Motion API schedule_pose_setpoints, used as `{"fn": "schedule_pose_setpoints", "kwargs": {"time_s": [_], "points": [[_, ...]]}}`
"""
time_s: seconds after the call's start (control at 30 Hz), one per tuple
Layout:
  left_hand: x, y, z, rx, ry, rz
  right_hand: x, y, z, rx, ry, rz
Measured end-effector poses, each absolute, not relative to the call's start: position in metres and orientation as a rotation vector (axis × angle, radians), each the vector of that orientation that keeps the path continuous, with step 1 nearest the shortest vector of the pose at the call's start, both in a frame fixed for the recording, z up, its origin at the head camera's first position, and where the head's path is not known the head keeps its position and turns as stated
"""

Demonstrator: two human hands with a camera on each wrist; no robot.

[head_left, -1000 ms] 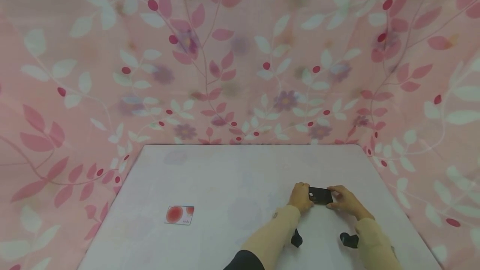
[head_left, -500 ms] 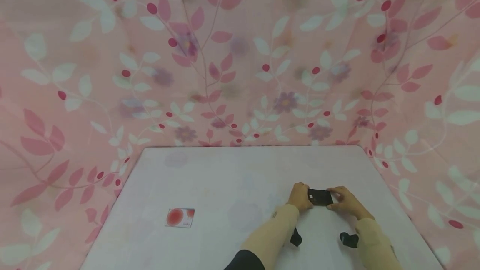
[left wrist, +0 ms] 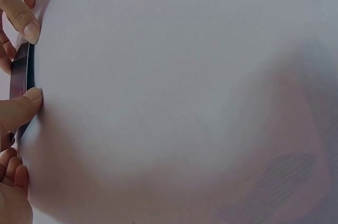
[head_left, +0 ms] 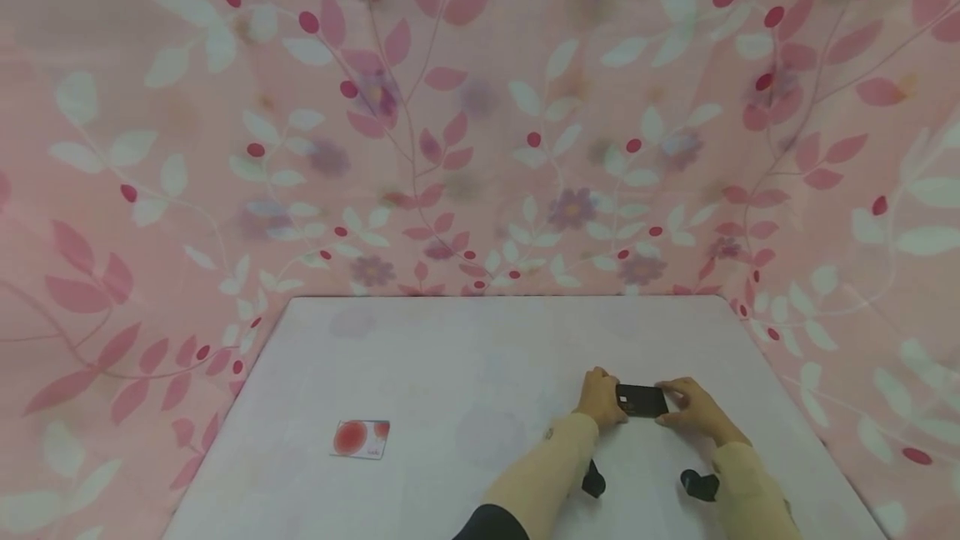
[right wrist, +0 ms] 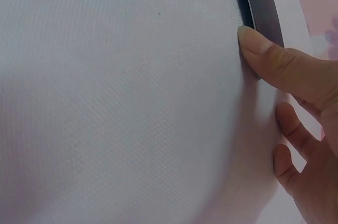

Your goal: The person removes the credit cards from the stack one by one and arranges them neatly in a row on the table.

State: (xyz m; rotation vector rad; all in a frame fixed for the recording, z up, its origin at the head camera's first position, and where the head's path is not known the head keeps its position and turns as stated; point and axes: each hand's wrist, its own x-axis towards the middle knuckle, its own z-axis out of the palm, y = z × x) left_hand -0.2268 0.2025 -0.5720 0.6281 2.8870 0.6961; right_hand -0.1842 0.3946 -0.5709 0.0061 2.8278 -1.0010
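Both hands hold a black card (head_left: 642, 400) with a small pale chip-like square near its left end, at the right side of the white table. The left hand (head_left: 601, 400) pinches its left end, and the right hand (head_left: 697, 412) pinches its right end between thumb and fingers. In the left wrist view the card (left wrist: 19, 73) appears tilted at the left edge, with the left hand (left wrist: 15, 129) below it and the right hand's thumb above. The right wrist view shows the right hand (right wrist: 306, 97) with its thumb on the card's (right wrist: 262, 7) lower end.
A white card with red circles (head_left: 361, 439) lies flat on the left part of the white table (head_left: 450, 357). Black wrist-worn pieces (head_left: 700, 485) hang at the sleeves. A pink floral curtain (head_left: 480, 190) rises behind and beside the table.
The head view has tipped up slightly, so the table, cards and hands sit a little lower in it. Both hands keep their hold on the black card.
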Motion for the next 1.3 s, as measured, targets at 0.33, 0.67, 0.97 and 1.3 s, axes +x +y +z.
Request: {"fn": "schedule_pose_setpoints", "kwargs": {"time_s": [0.33,0.67,0.97,1.3], "points": [[-0.2284,0.2028,-0.5797,0.62,2.868,0.752,-0.183,0.3944,-0.5707,0.043,2.8,-1.007],[-0.2245,0.2021,-0.5773,0.567,2.847,0.805,-0.1835,0.3969,-0.5762,-0.011,2.837,-1.001],[-0.2246,0.1998,-0.5793,0.567,2.84,0.835,-0.1832,0.3954,-0.5751,0.013,2.816,-0.993],[-0.2255,0.1984,-0.5812,0.579,2.83,0.846,-0.1821,0.3941,-0.5752,0.025,2.83,-0.975]]}}
